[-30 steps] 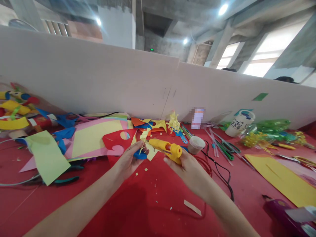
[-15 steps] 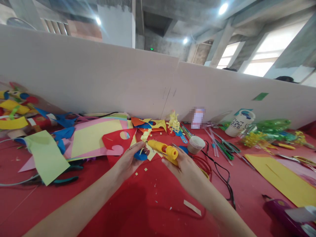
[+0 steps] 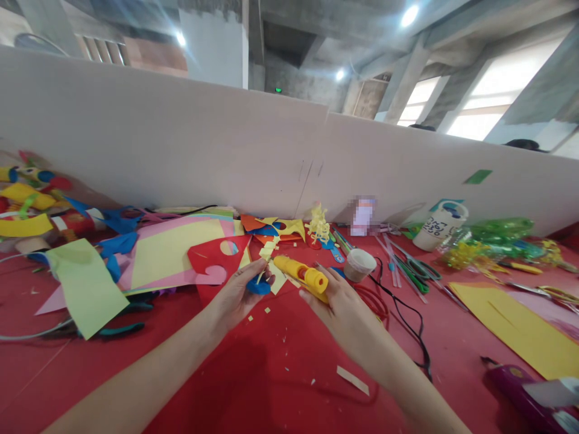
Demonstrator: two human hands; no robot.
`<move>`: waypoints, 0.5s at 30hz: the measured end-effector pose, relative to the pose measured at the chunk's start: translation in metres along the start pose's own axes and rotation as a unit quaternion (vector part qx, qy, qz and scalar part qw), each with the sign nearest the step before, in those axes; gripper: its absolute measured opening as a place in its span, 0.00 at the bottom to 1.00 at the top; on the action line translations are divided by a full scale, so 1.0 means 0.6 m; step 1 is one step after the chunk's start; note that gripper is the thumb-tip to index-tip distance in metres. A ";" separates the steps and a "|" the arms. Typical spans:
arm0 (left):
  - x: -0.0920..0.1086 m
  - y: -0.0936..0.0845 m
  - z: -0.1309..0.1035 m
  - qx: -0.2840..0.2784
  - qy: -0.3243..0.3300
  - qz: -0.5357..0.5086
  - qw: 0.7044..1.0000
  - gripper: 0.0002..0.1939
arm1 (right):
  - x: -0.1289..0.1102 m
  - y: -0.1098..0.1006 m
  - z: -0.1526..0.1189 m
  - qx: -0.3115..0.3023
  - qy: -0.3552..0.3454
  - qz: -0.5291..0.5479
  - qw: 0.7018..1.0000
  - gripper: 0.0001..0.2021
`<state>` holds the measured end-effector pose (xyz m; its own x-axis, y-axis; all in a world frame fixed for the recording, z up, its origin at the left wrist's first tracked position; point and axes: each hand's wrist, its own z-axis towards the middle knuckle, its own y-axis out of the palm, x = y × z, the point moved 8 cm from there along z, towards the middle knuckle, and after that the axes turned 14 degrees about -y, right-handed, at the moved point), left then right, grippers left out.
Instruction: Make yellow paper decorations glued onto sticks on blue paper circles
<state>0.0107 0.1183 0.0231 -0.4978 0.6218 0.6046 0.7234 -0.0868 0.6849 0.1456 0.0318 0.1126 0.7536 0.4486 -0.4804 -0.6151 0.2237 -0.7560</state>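
A yellow glue gun [image 3: 301, 272] is gripped in my right hand [image 3: 337, 301], its round rear hole facing me and its nozzle end pointing toward my left hand. Between the thumb and fingers of my left hand [image 3: 242, 289] is a pale yellow paper piece [image 3: 269, 248] with thin strips. A blue disc [image 3: 258, 286] shows below those fingers; whether it is joined to the paper I cannot tell. The gun's front end is close to the paper piece, with a small gap between them.
Behind my hands lie red foam sheet [image 3: 217, 256] and coloured papers [image 3: 167, 253]. A paper cup [image 3: 359, 265], black cable [image 3: 407, 319] and scissors [image 3: 418, 265] are right. A purple device [image 3: 515, 386] sits near the front right. A white partition [image 3: 181, 144] closes the back.
My right hand and the glue gun have shifted slightly to the right, away from the paper piece. My left hand stays almost still.
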 end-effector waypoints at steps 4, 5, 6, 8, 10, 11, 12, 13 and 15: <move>0.000 0.001 -0.003 0.009 -0.001 -0.001 1.000 0.03 | 0.000 0.003 0.000 -0.016 0.005 -0.005 1.000 0.08; 0.000 0.001 -0.004 0.012 -0.002 -0.002 1.000 0.03 | 0.001 0.004 0.000 -0.019 0.008 -0.007 1.000 0.08; -0.001 0.000 -0.005 0.014 -0.003 -0.003 1.000 0.03 | 0.002 0.005 -0.001 -0.020 0.009 -0.010 1.000 0.08; -0.002 -0.001 -0.005 0.018 -0.005 -0.006 1.000 0.03 | 0.004 0.005 -0.001 -0.022 0.010 -0.014 1.000 0.08; -0.002 -0.002 -0.003 0.015 -0.004 -0.007 1.000 0.03 | 0.005 0.006 -0.002 -0.025 0.011 -0.014 1.000 0.08; -0.002 -0.002 -0.002 0.011 -0.003 -0.007 1.000 0.03 | 0.004 0.006 -0.002 -0.024 0.011 -0.014 1.000 0.08; -0.002 -0.001 0.000 0.006 -0.001 -0.006 1.000 0.02 | 0.004 0.006 -0.002 -0.022 0.009 -0.013 1.000 0.08; -0.001 0.000 0.001 0.002 -0.001 -0.005 1.000 0.03 | 0.003 0.005 -0.002 -0.020 0.008 -0.014 1.000 0.08; 0.000 0.000 0.003 0.003 0.000 -0.004 1.000 0.03 | 0.002 0.004 -0.001 -0.015 0.007 -0.014 1.000 0.07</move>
<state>0.0116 0.1197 0.0219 -0.5034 0.6226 0.5991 0.7221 -0.0778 0.6874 0.1454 0.0321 0.1100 0.7734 0.4300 -0.4657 -0.5874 0.2103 -0.7815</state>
